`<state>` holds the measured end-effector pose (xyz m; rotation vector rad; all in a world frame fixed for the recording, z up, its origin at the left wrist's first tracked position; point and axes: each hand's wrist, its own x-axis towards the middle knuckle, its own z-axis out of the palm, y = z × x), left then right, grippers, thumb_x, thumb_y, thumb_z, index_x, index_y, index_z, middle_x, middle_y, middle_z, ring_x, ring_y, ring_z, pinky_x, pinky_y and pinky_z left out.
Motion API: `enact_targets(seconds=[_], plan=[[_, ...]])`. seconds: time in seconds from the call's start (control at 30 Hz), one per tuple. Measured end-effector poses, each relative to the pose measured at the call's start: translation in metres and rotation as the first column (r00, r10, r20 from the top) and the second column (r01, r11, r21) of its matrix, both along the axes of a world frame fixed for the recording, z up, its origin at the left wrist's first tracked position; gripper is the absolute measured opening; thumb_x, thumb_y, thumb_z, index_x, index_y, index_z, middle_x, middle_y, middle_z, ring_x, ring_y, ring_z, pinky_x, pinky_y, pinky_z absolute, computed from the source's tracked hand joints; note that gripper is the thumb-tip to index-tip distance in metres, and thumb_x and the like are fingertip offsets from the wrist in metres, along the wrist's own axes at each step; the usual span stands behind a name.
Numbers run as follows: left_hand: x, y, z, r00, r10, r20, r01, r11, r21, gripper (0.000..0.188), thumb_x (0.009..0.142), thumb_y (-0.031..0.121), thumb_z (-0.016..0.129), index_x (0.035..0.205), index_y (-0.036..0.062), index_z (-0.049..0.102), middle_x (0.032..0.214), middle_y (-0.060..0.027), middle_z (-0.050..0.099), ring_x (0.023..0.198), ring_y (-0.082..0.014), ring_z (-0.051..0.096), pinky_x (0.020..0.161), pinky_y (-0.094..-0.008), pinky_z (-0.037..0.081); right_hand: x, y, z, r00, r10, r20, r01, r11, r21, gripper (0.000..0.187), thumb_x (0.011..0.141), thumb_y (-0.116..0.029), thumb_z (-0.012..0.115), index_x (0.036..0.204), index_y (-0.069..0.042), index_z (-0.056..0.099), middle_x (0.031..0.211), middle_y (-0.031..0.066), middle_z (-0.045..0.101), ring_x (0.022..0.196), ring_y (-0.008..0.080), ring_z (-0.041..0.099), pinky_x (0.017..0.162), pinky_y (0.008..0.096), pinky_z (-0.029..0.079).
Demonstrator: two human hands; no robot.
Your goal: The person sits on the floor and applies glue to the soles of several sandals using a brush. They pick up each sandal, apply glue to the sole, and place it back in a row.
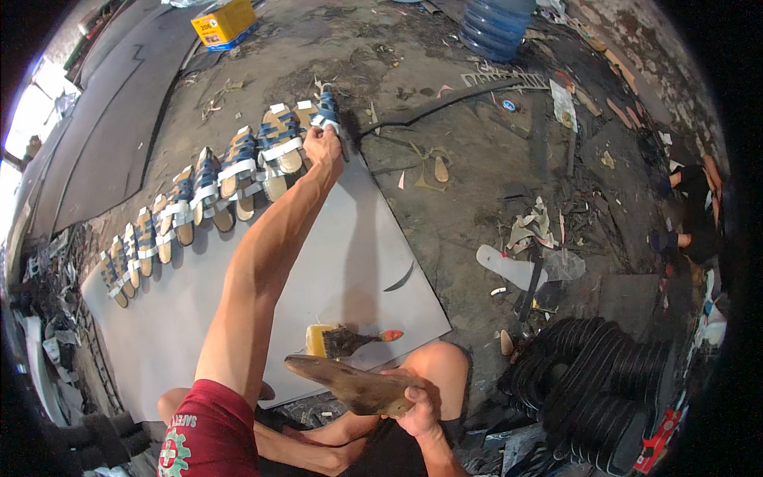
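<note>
My left hand (323, 149) reaches far out to the end of a row of sandals. Its fingers are closed on the last sandal (327, 111), which has a blue patterned upper and a white strap. Close to my lap, my right hand (415, 413) grips the heel end of a brown wooden shoe last (342, 383), whose toe points left. Several similar sandals (237, 163) stand side by side along the far edge of a light grey sheet (183, 334). Just beyond the last, a dark brush (347, 342) with a red handle tip lies beside a yellow container (317, 339).
A yellow box (225, 25) and a blue water jug (494, 30) stand at the back. Black striped strips (596, 389) are heaped at my right. Scraps and a white sole-shaped piece (511, 266) litter the floor. Dark sheets (111, 119) lie at the far left.
</note>
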<state>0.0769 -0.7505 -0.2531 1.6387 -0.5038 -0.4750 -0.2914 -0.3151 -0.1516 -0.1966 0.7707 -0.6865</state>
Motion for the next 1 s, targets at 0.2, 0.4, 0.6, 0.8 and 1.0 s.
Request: enact_targets(seconds=[0.2, 0.4, 0.6, 0.8, 1.0], plan=[[-0.041, 0.000, 0.003, 0.996, 0.070, -0.048, -0.069, 0.997, 0.027, 0.041, 0.091, 0.033, 0.072, 0.108, -0.0033, 0.072, 0.099, -0.0186, 0.075, 0.090, -0.0297, 0.071, 0.083, -0.0424, 0.054, 0.001, 0.001, -0.011, 0.999, -0.035, -0.035, 0.034, 0.998, -0.050, 0.069, 0.082, -0.043, 0.071, 0.128, 0.007, 0.061, 0.108, 0.0178, 0.070, 0.085, 0.0262, 0.071, 0.063, 0.0363, 0.061], [-0.048, -0.012, 0.013, 0.964, 0.054, -0.260, -0.024, 0.993, 0.118, 0.057, 0.092, 0.043, 0.072, 0.116, -0.0081, 0.070, 0.108, -0.0232, 0.075, 0.097, -0.0335, 0.072, 0.087, -0.0426, 0.054, 0.003, -0.001, -0.003, 0.995, -0.069, -0.076, 0.064, 0.996, -0.065, 0.067, 0.082, -0.042, 0.071, 0.126, 0.007, 0.061, 0.108, 0.0184, 0.070, 0.084, 0.0264, 0.071, 0.062, 0.0365, 0.061], [0.001, -0.005, -0.016, 0.936, 0.004, -0.353, 0.028, 0.996, 0.084, 0.054, 0.095, 0.043, 0.069, 0.114, -0.0074, 0.066, 0.109, -0.0206, 0.067, 0.098, -0.0300, 0.066, 0.081, -0.0387, 0.050, 0.003, -0.002, 0.003, 0.998, 0.003, -0.062, -0.007, 0.999, -0.052, 0.066, 0.081, -0.042, 0.070, 0.125, 0.006, 0.062, 0.109, 0.0194, 0.069, 0.085, 0.0299, 0.071, 0.060, 0.0392, 0.059], [-0.030, 0.061, 0.062, 0.735, -0.300, -0.608, 0.259, 0.953, -0.156, 0.030, 0.103, 0.030, 0.060, 0.103, 0.0001, 0.056, 0.094, -0.0138, 0.062, 0.079, -0.0239, 0.065, 0.063, -0.0321, 0.055, 0.001, 0.004, -0.002, 0.998, -0.024, -0.058, 0.021, 0.998, -0.052, 0.064, 0.083, -0.043, 0.071, 0.126, 0.004, 0.063, 0.110, 0.0167, 0.070, 0.085, 0.0286, 0.070, 0.063, 0.0392, 0.059], [-0.010, 0.258, 0.205, 0.675, -0.528, -0.514, 0.340, 0.842, -0.419, 0.024, 0.103, 0.028, 0.061, 0.112, 0.0051, 0.060, 0.101, -0.0069, 0.064, 0.096, -0.0224, 0.067, 0.094, -0.0420, 0.055, -0.001, 0.013, -0.016, 0.999, -0.015, 0.031, 0.018, 0.995, -0.099, 0.072, 0.087, -0.054, 0.073, 0.130, 0.003, 0.059, 0.107, 0.0161, 0.070, 0.077, 0.0275, 0.070, 0.056, 0.0387, 0.057]])
